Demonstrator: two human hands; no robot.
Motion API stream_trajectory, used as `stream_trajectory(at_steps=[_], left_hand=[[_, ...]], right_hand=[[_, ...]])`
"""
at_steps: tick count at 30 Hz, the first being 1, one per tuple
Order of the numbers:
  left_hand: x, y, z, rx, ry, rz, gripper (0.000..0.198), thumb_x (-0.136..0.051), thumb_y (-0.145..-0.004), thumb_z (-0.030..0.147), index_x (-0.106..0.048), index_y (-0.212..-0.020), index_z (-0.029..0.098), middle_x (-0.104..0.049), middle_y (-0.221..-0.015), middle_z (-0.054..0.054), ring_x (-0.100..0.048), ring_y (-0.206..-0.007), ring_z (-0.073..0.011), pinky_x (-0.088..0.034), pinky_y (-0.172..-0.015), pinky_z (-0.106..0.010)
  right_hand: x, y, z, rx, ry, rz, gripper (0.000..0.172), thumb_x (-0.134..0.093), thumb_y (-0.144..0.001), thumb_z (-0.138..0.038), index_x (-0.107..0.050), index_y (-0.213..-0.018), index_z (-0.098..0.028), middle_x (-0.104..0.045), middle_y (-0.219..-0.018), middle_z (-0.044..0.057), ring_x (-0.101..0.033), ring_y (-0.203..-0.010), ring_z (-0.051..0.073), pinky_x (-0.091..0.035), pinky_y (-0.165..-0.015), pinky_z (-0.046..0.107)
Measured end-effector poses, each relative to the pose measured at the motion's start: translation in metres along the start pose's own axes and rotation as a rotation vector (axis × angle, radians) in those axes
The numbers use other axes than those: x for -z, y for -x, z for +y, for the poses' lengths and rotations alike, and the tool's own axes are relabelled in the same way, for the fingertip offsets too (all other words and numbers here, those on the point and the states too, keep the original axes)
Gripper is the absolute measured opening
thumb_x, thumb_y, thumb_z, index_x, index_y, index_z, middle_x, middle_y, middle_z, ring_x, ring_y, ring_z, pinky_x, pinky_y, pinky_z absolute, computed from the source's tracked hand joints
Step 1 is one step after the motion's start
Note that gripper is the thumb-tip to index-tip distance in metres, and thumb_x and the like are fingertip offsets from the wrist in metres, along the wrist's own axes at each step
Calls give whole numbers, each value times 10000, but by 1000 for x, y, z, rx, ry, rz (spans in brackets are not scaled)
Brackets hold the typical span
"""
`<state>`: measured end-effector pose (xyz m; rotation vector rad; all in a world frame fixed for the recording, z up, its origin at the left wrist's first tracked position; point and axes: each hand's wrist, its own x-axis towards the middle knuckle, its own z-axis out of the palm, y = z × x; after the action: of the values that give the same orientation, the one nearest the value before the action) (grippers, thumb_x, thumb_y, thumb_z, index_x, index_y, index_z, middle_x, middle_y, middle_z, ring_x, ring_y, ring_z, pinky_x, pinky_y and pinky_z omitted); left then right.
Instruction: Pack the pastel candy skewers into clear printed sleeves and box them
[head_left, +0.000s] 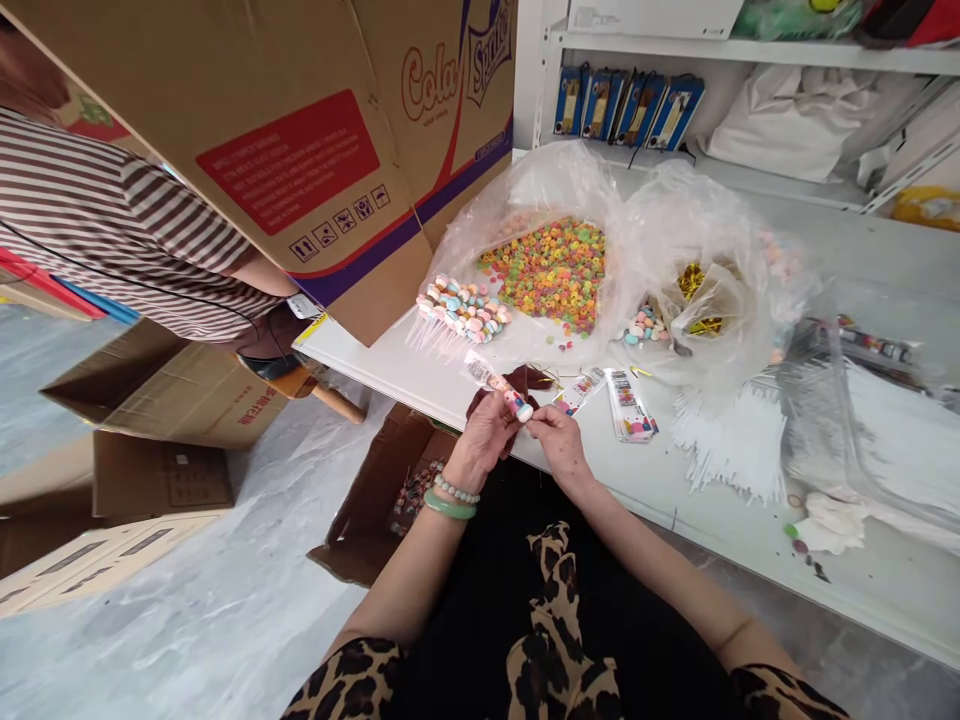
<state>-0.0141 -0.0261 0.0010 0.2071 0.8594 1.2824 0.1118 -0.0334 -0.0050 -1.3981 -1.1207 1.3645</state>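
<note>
My left hand point(484, 437), with green bead and jade bracelets on its wrist, is closed around a narrow printed candy wrapper point(495, 381). A pale, rounded candy end point(524, 412) shows at the wrapper's lower end. There the fingertips of my right hand point(559, 442) are pinched together; exactly what they grip is partly hidden. More flat printed wrappers point(630, 405) lie on the table just beyond my right hand. Beyond my left hand rests a bunch of pastel candies on sticks point(466, 308). A dark brown cloth point(529, 380) lies behind the wrapper.
Behind sit a plastic bag of colourful ring candies point(555, 265) and a bag with gold ties point(694, 285). White sticks point(731, 440) are piled at right. A large carton point(300, 130) stands left, beside a person in stripes point(127, 220). An open box point(360, 500) is below the edge.
</note>
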Motion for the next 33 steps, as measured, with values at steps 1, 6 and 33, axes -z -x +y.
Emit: stream_trajectory(at_steps=[1,6,33], left_hand=[[-1,-1,3,-37,20,38,256,-723,-781,356,-631,-899,149,-696,-875,-76,-670,-781,-182,-526,-779,-332],[-7,-1,-3,-163,28,115,207,-747,-753,263,-634,-885,152,-690,-834,-44,-680,-771,-167,-519,-769,-299],[-4,4,-1,-99,28,-80,209,-756,-742,276,-657,-872,146,-704,-804,-53,-697,-857,-223,-521,-809,-339]], right_hand=[[2,-1,1,71,113,16,166,-645,-673,-320,-547,-595,-213,-497,-563,-51,-416,-555,113,-326,-542,246],[6,-1,2,285,585,67,181,-538,-804,-313,-580,-647,-232,-562,-628,-37,-468,-604,136,-322,-586,258],[12,-4,-6,-32,-30,-166,225,-677,-663,-427,-657,-709,-209,-429,-497,-64,-345,-483,89,-233,-472,231]])
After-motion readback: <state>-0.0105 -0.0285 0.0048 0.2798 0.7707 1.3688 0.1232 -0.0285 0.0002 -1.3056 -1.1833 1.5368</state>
